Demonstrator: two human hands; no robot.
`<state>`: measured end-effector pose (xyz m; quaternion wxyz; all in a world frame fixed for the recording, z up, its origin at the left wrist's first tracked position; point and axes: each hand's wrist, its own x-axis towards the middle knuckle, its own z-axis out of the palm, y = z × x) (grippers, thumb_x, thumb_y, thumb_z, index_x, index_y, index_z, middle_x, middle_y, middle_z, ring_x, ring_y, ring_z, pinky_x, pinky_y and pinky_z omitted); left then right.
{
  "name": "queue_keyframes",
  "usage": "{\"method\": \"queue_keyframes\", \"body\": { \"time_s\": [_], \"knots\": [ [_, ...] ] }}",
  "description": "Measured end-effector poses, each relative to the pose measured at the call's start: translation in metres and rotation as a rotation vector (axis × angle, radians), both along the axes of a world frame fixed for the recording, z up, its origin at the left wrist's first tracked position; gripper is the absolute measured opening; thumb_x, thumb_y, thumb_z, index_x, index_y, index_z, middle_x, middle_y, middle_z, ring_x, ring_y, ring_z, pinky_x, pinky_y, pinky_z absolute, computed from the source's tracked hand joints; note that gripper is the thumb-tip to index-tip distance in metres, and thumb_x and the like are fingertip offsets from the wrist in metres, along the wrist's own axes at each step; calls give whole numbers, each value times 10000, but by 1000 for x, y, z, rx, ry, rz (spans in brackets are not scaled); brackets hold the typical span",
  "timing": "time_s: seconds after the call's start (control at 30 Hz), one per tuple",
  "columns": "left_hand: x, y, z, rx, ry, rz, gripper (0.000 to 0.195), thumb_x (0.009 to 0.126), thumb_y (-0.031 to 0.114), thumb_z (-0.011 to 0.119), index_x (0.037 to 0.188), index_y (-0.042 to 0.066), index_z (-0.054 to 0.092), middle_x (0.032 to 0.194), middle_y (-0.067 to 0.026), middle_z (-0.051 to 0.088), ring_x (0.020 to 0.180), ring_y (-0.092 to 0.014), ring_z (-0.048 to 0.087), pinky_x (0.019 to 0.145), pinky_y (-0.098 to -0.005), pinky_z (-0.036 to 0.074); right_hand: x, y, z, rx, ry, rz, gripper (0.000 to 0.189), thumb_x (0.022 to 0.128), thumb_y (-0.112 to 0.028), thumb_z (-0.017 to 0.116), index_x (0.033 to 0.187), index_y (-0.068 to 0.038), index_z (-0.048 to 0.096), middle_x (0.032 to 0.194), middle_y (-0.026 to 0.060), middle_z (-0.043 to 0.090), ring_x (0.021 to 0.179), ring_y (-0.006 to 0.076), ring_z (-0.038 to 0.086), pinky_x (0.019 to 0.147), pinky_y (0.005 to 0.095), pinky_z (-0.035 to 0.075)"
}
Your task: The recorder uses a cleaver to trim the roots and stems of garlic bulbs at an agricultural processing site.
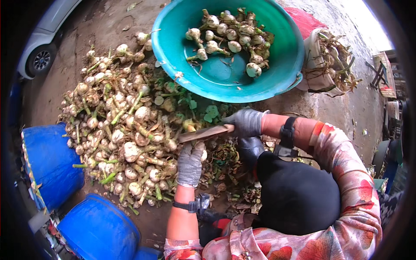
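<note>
My right hand (247, 123), in a grey knit glove, grips a knife whose broad, soiled blade (205, 133) points left. Just below the blade is my left hand (190, 167), gloved the same way, with its fingers curled around a pale bulb (204, 155) that shows at its right side. The rest of that bulb is hidden by the glove. To the left spreads a large heap of dirty white onion or garlic bulbs (131, 152) with stubby green stems. Beyond my hands, a wide green plastic tub (224, 70) holds bulbs with short stems (234, 46).
Dry leaves and trimmings (227, 162) litter the ground by my boot (250, 149). A white bucket (313, 61) of stalks tips beside a red mesh sack (304, 21). Blue plastic tubs (53, 162) stand at lower left. A white vehicle (40, 35) is parked at upper left.
</note>
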<state>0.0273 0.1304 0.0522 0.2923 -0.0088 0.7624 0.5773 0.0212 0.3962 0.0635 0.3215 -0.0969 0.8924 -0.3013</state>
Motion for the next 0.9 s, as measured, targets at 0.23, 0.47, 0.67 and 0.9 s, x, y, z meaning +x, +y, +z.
{"method": "queue_keyframes", "body": {
  "time_s": [0.23,0.47,0.67,0.9],
  "knots": [
    [21,-39,41,-25,-55,26,306,923,184,658,1172,29,570,1028,-50,609,898,-138,548,807,-278,480,-15,-47,25,-302,2,-125,450,826,-496,685,972,-76,613,812,195,653,804,387,645,717,456,498],
    [11,-41,39,418,-281,299,521,872,309,726,1267,38,520,1082,-35,602,959,-137,594,790,-277,511,-19,-61,52,-521,129,-9,375,826,-420,714,1004,-100,637,799,149,670,773,353,657,681,423,519],
    [18,-54,26,447,-239,125,547,920,304,671,1330,3,469,1127,-124,634,972,-216,637,782,-310,548,-15,-67,44,-514,50,48,329,845,-394,683,1014,-115,641,771,143,663,727,359,646,655,427,515],
    [15,-34,57,726,-583,242,459,881,462,671,1024,29,621,886,-86,628,792,-252,644,509,-266,520,-22,-47,20,-314,-126,-237,405,825,-447,721,950,-74,627,804,144,663,755,240,649,700,367,513]
  ]
}}
